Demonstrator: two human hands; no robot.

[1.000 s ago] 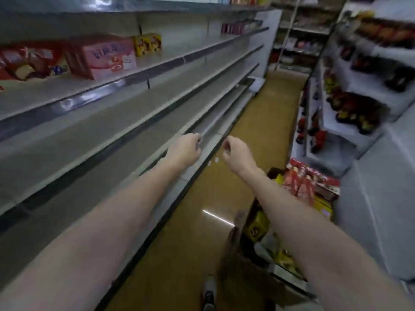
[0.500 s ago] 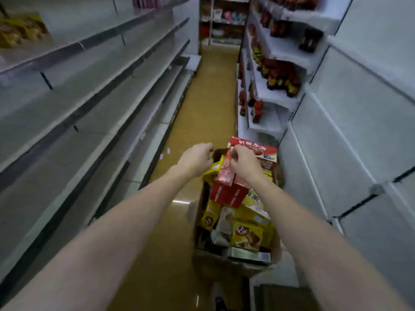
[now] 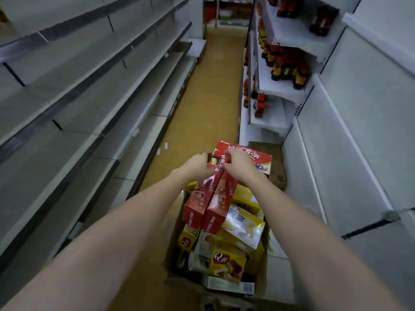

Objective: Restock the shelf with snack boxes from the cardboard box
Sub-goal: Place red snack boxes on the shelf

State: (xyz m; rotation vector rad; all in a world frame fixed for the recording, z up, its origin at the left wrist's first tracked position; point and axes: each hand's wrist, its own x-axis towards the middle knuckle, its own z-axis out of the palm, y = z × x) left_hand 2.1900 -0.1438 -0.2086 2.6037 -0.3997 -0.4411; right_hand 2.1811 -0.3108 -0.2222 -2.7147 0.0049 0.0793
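Aisle floor (image 3: 202,104) btwn shelves; hands (image 3: 219,167) grip red boxes (image 3: 208,198)

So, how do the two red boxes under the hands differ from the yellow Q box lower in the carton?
The two red boxes are long and narrow and sit on top of the pile, side by side; the yellow Q box is shorter and lies lower, among other packs. The left hand and right hand grip the red boxes at their far ends; nothing touches the yellow Q box. All are snack boxes in the cardboard box.
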